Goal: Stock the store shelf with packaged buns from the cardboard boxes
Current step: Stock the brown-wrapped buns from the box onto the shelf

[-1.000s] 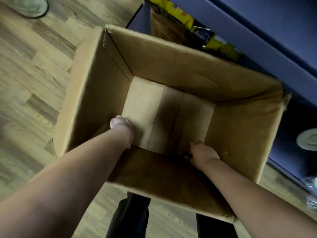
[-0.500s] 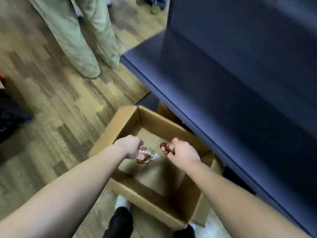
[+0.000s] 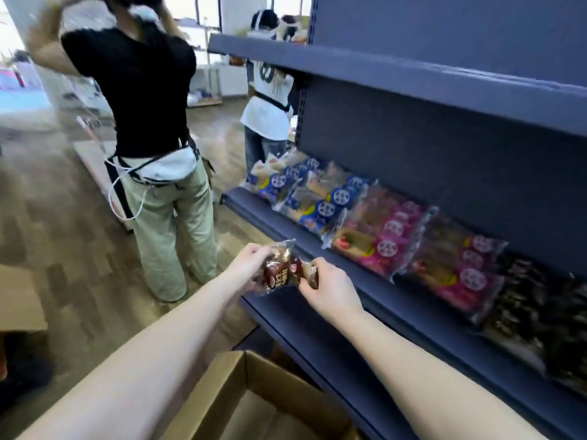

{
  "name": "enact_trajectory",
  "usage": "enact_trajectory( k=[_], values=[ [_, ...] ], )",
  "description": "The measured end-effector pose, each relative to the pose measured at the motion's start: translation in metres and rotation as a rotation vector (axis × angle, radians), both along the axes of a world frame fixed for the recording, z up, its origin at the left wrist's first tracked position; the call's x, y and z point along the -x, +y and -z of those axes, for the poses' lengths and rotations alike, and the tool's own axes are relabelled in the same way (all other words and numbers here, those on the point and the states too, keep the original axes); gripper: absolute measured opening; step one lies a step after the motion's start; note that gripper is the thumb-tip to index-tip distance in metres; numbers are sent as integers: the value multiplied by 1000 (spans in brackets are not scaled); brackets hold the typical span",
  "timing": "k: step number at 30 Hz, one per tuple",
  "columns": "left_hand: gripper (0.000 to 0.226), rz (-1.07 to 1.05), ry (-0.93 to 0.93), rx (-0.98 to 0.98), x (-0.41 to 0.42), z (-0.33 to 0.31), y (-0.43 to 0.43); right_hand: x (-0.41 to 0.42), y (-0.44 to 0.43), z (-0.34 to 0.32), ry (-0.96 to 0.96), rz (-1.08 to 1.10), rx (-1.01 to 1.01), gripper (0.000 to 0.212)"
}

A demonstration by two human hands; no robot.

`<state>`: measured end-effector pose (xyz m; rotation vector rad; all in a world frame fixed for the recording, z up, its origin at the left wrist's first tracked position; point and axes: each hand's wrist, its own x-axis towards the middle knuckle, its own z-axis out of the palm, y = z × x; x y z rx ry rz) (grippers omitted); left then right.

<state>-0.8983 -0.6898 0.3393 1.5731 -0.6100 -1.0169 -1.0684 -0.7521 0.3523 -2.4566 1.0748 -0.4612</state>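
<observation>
Up from the box (image 3: pixel 241 392) since a second ago, left hand (image 3: pixel 251 265) and right hand (image 3: pixel 330 287) now hover at the shelf (image 3: pixel 317 315) front edge, fingers pinching dark-red bun packs (image 3: pixel 281 271) between them, so placing beside the pink packs looks next.

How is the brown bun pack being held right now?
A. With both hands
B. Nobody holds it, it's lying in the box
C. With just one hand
A: the left hand and the right hand each grip one end of the bun pack, held up in front of the shelf.
</observation>
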Motion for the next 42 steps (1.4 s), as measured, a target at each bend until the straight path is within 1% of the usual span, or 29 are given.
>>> enact_trajectory(
  k=[1, 2, 3, 4, 6, 8, 12, 13, 14, 16, 17, 20, 22, 23, 24, 26, 27, 31, 34, 35, 37, 38, 40, 41, 42],
  values=[
    [61, 13, 8, 30, -8, -2, -9, 0, -3, -14, -28, 11, 27, 23],
    [73, 28, 0, 57, -10, -10, -17, 0, -6, -27, -52, 19, 53, 21],
    [76, 52, -14, 74, -8, -21, -21, 2, -9, -38, -70, 25, 75, 20],
    [72, 62, -42, 99, -2, -38, -23, 5, -12, -48, -86, 33, 90, 20],
    [56, 91, -75, 123, 11, -62, -27, 13, -18, -63, -117, 58, 97, 21],
    [54, 138, -86, 142, 20, -72, -37, 27, -25, -73, -124, 88, 109, 24],
    [39, 201, -101, 154, 47, -90, -61, 61, -41, -84, 5, 147, 255, 31],
    [38, 221, -107, 166, 55, -95, -67, 71, -44, -88, 31, 168, 282, 33],
    [42, 246, -139, 172, 64, -100, -72, 81, -47, -91, 41, 192, 293, 36],
    [62, 301, -240, 178, 79, -107, -87, 103, -51, -99, 41, 254, 285, 44],
    [64, 334, -266, 180, 88, -112, -92, 115, -53, -103, 49, 291, 284, 47],
    [47, 455, -204, 208, 122, -117, -115, 155, -55, -111, 108, 403, 359, 47],
    [28, 509, -155, 225, 150, -119, -128, 185, -55, -114, 164, 468, 393, 49],
    [23, 543, -141, 228, 164, -121, -133, 200, -54, -116, 194, 494, 402, 51],
    [25, 589, -139, 241, 178, -121, -138, 216, -52, -118, 223, 520, 408, 53],
    [40, 702, -160, 252, 207, -123, -148, 248, -48, -123, 254, 580, 417, 54],
    [41, 752, -154, 258, 223, -126, -150, 265, -46, -126, 260, 612, 420, 53],
    [30, 864, -144, 295, 288, -130, -161, 334, -33, -134, 254, 737, 389, 52],
    [27, 979, -116, 294, 333, -129, -152, 380, -19, -129, 185, 833, 365, 54],
    [24, 1021, -128, 299, 345, -127, -146, 393, -15, -125, 128, 859, 332, 56],
    [25, 1129, -206, 294, 366, -121, -138, 412, -6, -115, -30, 908, 221, 60],
    [31, 1184, -278, 277, 373, -118, -136, 420, -2, -109, -89, 925, 175, 62],
    [48, 1262, -548, 232, 385, -113, -134, 433, 6, -96, -145, 945, 133, 61],
    [51, 1299, -696, 213, 389, -112, -133, 437, 9, -90, -158, 949, 122, 59],
    [50, 1324, -820, 206, 392, -111, -133, 439, 13, -85, -169, 948, 105, 57]
  ],
)
